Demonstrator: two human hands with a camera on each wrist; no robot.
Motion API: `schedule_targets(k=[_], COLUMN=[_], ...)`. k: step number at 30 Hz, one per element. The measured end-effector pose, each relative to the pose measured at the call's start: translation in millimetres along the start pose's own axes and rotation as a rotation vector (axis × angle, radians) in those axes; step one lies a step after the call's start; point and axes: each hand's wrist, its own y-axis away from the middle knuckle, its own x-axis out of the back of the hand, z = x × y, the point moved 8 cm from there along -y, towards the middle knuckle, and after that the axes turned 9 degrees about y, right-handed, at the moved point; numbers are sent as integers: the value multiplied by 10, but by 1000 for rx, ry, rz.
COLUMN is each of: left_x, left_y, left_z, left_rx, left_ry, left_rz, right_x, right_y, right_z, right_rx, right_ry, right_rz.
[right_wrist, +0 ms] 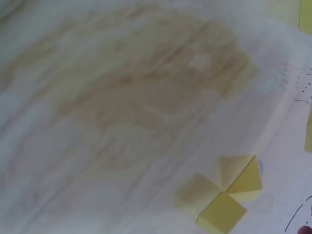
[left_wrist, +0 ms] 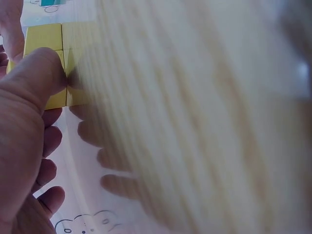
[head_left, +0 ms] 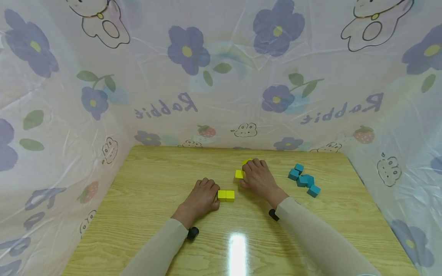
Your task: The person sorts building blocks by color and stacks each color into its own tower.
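Note:
Two yellow cubes (head_left: 226,196) stand side by side on the table. My left hand (head_left: 203,194) holds the left one, its thumb (left_wrist: 41,73) pressed against the face in the left wrist view. Farther back and to the right, my right hand (head_left: 259,178) has its thumb and curled fingers around another yellow cube (head_left: 239,174), which shows at their left side. Behind the right fingers more yellow (head_left: 246,161) peeks out, mostly hidden. Two yellow cubes (right_wrist: 223,214) touch at a corner in the right wrist view, where the right hand is almost wholly out of frame.
Several blue cubes (head_left: 302,181) lie in a loose cluster right of the right hand. The wooden table (head_left: 165,165) ends at a patterned cloth (head_left: 221,96) at the back and sides. A bright light reflection (head_left: 237,253) shows on the near tabletop.

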Motion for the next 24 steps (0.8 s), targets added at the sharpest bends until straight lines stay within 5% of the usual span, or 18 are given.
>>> schedule_targets(k=[11, 24], left_x=[-30, -10], left_y=[-8, -4], left_z=[-21, -14], left_rx=[27, 37], left_ry=[22, 18], left_rz=[-19, -17], right_x=[86, 240], right_y=[-10, -4], right_z=[-37, -317], right_rx=[15, 22], right_ry=[15, -145], right_rz=[36, -14])
